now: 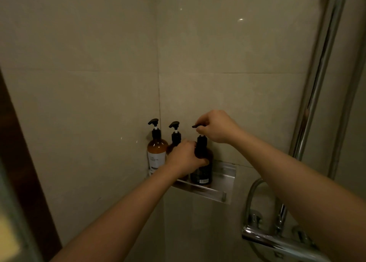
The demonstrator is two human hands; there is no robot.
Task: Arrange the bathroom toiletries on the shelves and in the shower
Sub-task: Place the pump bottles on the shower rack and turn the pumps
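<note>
Three amber pump bottles stand in a row on a metal corner shelf (221, 184) in the shower. The left bottle (156, 152) carries a white label. The middle bottle (175, 137) is mostly hidden behind my left hand. My left hand (184, 158) grips the body of the right bottle (202, 170), a darker one with a barcode low on its side. My right hand (215, 127) pinches that bottle's black pump head (195, 126) from above.
Beige wall tiles meet in the corner behind the shelf. A chrome riser rail (320, 79) runs up the right side, with a chrome mixer valve (277, 242) and hose (251, 194) below it. A dark door frame (21, 162) stands at the left.
</note>
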